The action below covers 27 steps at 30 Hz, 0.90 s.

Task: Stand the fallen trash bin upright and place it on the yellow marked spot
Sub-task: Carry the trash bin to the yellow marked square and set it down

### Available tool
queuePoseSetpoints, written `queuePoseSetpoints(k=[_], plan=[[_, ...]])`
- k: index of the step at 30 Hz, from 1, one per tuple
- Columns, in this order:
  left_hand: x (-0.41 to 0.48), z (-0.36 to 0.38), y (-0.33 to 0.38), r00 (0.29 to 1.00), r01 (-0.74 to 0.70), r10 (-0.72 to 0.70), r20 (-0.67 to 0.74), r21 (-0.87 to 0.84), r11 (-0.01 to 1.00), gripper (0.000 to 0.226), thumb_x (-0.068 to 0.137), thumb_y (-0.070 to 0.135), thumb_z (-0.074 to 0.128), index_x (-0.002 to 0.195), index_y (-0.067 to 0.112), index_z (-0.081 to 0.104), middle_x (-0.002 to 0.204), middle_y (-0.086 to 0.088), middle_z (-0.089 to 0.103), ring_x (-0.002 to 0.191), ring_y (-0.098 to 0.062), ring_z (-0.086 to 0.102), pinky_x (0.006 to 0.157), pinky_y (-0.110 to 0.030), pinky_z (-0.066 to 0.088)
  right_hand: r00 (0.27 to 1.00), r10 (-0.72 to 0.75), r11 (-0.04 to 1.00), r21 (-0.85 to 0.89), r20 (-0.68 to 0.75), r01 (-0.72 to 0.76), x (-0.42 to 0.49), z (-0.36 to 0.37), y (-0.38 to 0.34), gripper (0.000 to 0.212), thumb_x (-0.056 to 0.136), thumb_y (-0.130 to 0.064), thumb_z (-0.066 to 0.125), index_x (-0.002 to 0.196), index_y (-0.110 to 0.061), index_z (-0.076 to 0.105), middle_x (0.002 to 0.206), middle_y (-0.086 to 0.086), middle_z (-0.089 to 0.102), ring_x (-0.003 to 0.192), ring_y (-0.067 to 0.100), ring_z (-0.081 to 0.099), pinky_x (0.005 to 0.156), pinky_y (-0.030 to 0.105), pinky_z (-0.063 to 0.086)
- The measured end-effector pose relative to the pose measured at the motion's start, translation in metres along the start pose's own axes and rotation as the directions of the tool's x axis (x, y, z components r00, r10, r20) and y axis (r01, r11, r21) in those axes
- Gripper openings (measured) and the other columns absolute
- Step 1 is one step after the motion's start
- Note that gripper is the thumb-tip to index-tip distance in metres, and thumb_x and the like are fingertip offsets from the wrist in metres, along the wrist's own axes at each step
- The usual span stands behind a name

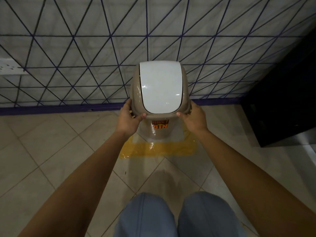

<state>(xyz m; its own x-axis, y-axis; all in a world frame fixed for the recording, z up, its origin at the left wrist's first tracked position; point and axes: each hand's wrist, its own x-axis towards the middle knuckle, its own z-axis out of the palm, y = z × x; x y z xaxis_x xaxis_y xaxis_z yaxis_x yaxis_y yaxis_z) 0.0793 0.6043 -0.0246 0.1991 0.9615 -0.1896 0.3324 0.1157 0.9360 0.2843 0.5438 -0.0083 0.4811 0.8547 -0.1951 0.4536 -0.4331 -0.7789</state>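
Only one label can be read. An orange sticker (pixel 160 124) w/ black letters sits on the front of the trash bin (pixel 136 86), just under the lid's front edge. Bottom line says "BIN". Top line is partly hidden by the lid rim; looks like "DUST" but can't be sure. No other words, nos. or signs can be read on the wall or the floor.

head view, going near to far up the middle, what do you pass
knees → bare floor tiles → yellow tape mark → bin, held at its lid rim by left hand and right hand → patterned wall
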Motion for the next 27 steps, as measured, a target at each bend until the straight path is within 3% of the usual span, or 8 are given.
queuePoseSetpoints(k=[4, 8, 12, 16, 19, 23, 27], plan=[[0.004, -0.003, -0.002, 0.999, -0.047, 0.046, 0.027, 0.033, 0.998, 0.087, 0.076, 0.017, 0.076, 0.148, 0.018, 0.026, 0.146, -0.003, 0.041, 0.127, -0.018, 0.046, 0.101, -0.034, 0.046, 0.996, -0.09, 0.996, -0.006, 0.002, 0.09, 0.006, -0.001, -0.001, 0.079, 0.078, -0.014, 0.072, 0.144, -0.016, 0.03, 0.144, 0.01, 0.04, 0.134, 0.024, 0.037, 0.106, 0.03, 0.03], [0.007, 0.0, -0.004, 0.997, -0.036, 0.038, 0.062, -0.026, 0.999, 0.102, 0.068, 0.015, 0.081, 0.149, 0.021, 0.02, 0.14, 0.007, 0.041, 0.118, -0.006, 0.042, 0.084, -0.012, 0.045, 0.983, -0.159, 0.985, 0.084, 0.086, 0.152, 0.011, -0.006, -0.002, 0.092, 0.07, -0.008, 0.077, 0.145, -0.02, 0.024, 0.146, 0.003, 0.04, 0.136, 0.019, 0.036, 0.112, 0.04, 0.034], [0.013, -0.002, -0.003, 0.996, -0.039, 0.039, 0.083, 0.004, 0.999, 0.108, 0.065, 0.017, 0.083, 0.15, 0.02, 0.016, 0.147, 0.001, 0.038, 0.121, -0.008, 0.039, 0.099, -0.03, 0.044, 0.972, -0.197, 0.978, 0.095, 0.125, 0.186, 0.015, -0.007, -0.002, 0.099, 0.065, -0.009, 0.081, 0.145, -0.021, 0.025, 0.145, 0.001, 0.041, 0.135, 0.017, 0.037, 0.111, 0.041, 0.035], [0.016, -0.001, -0.003, 0.994, -0.044, 0.039, 0.101, 0.045, 0.998, 0.11, 0.066, 0.019, 0.083, 0.151, 0.021, 0.012, 0.147, 0.002, 0.037, 0.119, -0.005, 0.035, 0.095, -0.026, 0.039, 0.975, -0.185, 0.981, 0.079, 0.127, 0.175, 0.02, -0.008, -0.001, 0.101, 0.064, -0.01, 0.082, 0.146, -0.022, 0.024, 0.147, 0.002, 0.04, 0.136, 0.019, 0.036, 0.112, 0.044, 0.035], [0.015, 0.0, -0.002, 0.994, -0.039, 0.037, 0.103, 0.02, 0.999, 0.109, 0.066, 0.017, 0.083, 0.15, 0.022, 0.013, 0.132, 0.013, 0.039, 0.118, -0.004, 0.036, 0.092, -0.023, 0.041, 0.98, -0.16, 0.986, 0.066, 0.116, 0.153, 0.023, -0.008, 0.0, 0.103, 0.062, -0.011, 0.083, 0.146, -0.021, 0.025, 0.147, 0.003, 0.039, 0.136, 0.021, 0.035, 0.112, 0.043, 0.035], [0.013, 0.002, -0.002, 0.994, -0.049, 0.048, 0.098, 0.009, 0.999, 0.106, 0.066, 0.014, 0.083, 0.149, 0.024, 0.016, 0.118, 0.023, 0.039, 0.113, -0.003, 0.04, 0.079, -0.008, 0.044, 0.991, -0.091, 0.991, 0.108, 0.097, 0.081, 0.026, -0.012, -0.001, 0.104, 0.059, -0.007, 0.084, 0.145, -0.021, 0.027, 0.145, 0.005, 0.043, 0.135, 0.023, 0.038, 0.108, 0.036, 0.036], [0.014, 0.004, -0.003, 0.995, -0.042, 0.04, 0.096, 0.017, 0.999, 0.106, 0.066, 0.013, 0.082, 0.149, 0.024, 0.017, 0.12, 0.02, 0.038, 0.115, -0.004, 0.038, 0.089, -0.022, 0.042, 0.992, -0.071, 0.993, 0.1, 0.102, 0.061, 0.026, -0.016, -0.001, 0.104, 0.06, -0.005, 0.084, 0.146, -0.02, 0.027, 0.144, 0.006, 0.044, 0.133, 0.023, 0.04, 0.103, 0.031, 0.036]])
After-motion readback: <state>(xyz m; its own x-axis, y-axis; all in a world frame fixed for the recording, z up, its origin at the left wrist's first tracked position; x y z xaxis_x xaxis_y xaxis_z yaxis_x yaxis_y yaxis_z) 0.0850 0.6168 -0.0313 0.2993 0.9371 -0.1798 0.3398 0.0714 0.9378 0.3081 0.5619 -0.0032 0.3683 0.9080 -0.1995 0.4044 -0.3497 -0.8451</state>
